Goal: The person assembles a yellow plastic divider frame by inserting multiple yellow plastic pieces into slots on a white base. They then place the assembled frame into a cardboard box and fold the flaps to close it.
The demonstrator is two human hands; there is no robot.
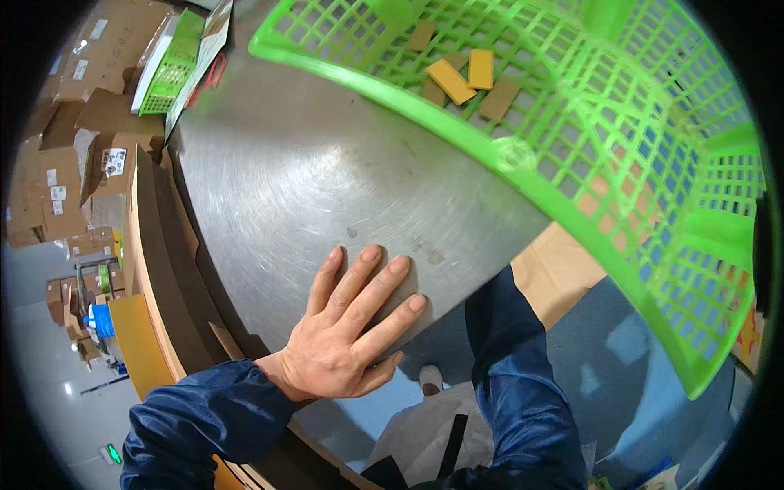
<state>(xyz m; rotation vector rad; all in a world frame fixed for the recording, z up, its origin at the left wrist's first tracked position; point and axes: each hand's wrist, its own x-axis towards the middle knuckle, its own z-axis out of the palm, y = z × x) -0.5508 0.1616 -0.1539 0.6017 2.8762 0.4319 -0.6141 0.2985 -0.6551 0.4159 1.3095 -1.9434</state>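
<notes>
- Five o'clock: right hand hidden beyond its sleeve (523, 392); cannot tell its grip.
- Seven: left hand (347, 331), fingers spread wide, on the table (269, 188).
- Two: green basket (408, 102) containing yellow blocks (481, 69), brown blocks (500, 100).
- Ten: another green basket (173, 72).

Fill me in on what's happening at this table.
A person has the left hand spread palm-down on a bare metal tabletop. The right sleeve reaches toward the table's edge, where the right hand is out of sight. To the right is a green lattice plastic basket, with small yellow rectangular pieces and brown ones lying loose inside. What supports the basket isn't clear.
</notes>
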